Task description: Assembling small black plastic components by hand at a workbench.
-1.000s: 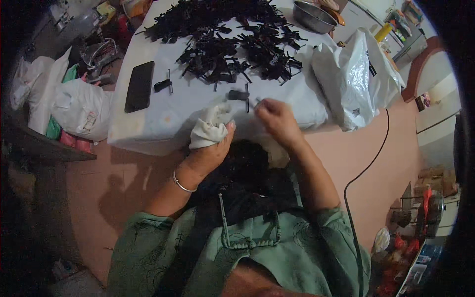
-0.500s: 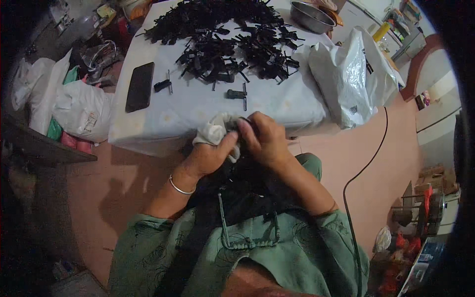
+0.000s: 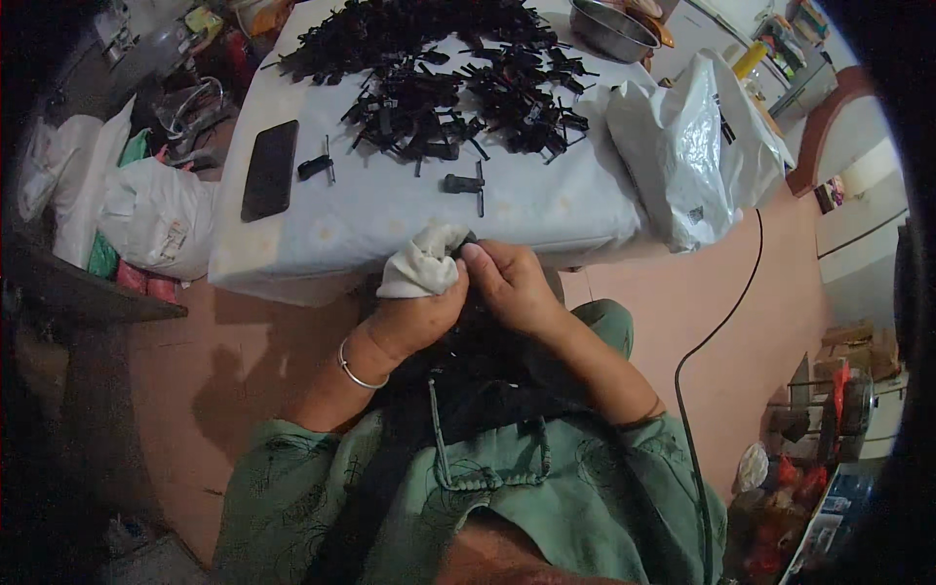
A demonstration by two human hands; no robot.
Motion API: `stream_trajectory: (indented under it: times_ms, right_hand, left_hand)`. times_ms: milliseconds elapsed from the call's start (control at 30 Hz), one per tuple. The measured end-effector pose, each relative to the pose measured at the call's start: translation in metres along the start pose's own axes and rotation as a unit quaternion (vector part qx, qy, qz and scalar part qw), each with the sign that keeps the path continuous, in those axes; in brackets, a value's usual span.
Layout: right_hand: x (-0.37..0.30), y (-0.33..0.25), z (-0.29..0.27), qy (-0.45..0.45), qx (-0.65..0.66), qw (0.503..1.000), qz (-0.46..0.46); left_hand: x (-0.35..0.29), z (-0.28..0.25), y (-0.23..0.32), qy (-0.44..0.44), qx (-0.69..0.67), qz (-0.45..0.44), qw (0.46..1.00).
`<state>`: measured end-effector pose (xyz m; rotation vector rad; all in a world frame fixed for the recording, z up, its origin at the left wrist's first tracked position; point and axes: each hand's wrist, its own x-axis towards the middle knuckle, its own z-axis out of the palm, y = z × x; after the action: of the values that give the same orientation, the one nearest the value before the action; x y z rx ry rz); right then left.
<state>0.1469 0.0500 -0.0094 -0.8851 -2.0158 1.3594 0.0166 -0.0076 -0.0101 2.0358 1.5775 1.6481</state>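
Observation:
Just in front of the table's near edge, my hands meet. A crumpled white cloth (image 3: 421,265) is bunched over the fingers of my left hand (image 3: 414,322), which is closed on it. My right hand (image 3: 517,283) is closed, thumb against fingers, pinching a small dark piece (image 3: 469,237) beside the cloth; most of that piece is hidden. On the table beyond lie a black plastic part with a thin crossbar (image 3: 464,183) and a similar smaller part (image 3: 314,168). Farther back, many such black parts (image 3: 419,107) lie heaped.
A black phone (image 3: 269,171) lies at the left of the white-covered table (image 3: 341,229). At the right stand a white plastic bag (image 3: 673,156) and a metal bowl (image 3: 612,31). Bulging white bags (image 3: 161,216) sit on the left. A black cable (image 3: 726,336) trails down the right side.
The cloth has spread farther over my left fingers. My right fingers have drawn in, thumb now pressed close beside the cloth. The parts on the table have stayed put.

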Motion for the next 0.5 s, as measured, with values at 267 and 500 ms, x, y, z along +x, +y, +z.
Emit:
stream_trajectory:
  times_ms: [267, 500]
  right_hand:
    - [-0.001, 0.009, -0.012, 0.035, -0.09, 0.99, -0.107]
    - [-0.004, 0.004, -0.025, -0.018, -0.055, 0.989, -0.134]
  left_hand:
    - [0.002, -0.008, -0.011, -0.048, -0.269, -0.283, 0.919]
    - [-0.008, -0.002, -0.029, -0.031, 0.01, 0.06, 0.998]
